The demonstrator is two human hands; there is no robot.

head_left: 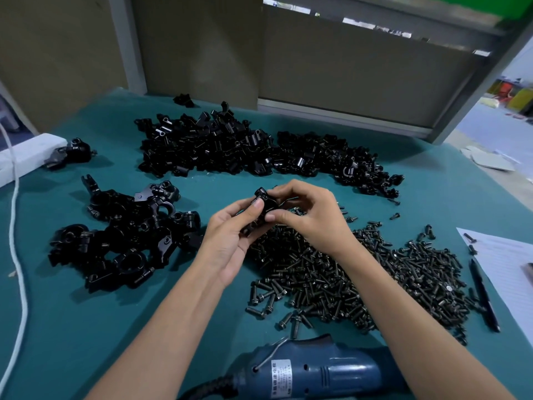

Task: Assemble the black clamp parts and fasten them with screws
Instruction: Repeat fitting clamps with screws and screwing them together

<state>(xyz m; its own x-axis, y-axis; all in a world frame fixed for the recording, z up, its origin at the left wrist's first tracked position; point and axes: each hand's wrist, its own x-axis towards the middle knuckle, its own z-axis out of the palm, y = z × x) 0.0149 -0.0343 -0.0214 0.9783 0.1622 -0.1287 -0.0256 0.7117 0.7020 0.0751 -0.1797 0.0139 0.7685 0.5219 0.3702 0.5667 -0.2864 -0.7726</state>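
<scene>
- In the head view, just above the middle of the frame, we see both hands meet on one black clamp part [264, 202], raised over the green table [72, 327].
- The part is small, glossy and blocky, with a rounded collar at its upper end; its lower portion is hidden between the fingers.
- Our left hand [230, 241] grips it from below — thumb pressed on its near face, fingers curled behind it.
- Our right hand [313, 216] pinches the same part from the right side, thumb under it and curled fingers over the top; we cannot tell whether a screw sits between those fingertips.
- Below and right of the hands spreads a wide heap of dark screws [375, 284], flanged heads and short threaded shanks lying every way.
- Across the upper middle lies a long heap of loose clamp pieces [219, 148], shiny black — some are half-rings, some small blocks.
- At centre left sits a cluster of larger clamp bodies [127, 235] with round bores.
- A blue power driver [317, 370] lies at the bottom edge, between the forearms.
- At the right edge a pen [484, 295] lies beside a sheet of paper [510, 264].
- A white cord [14, 241] runs down the left edge.
</scene>
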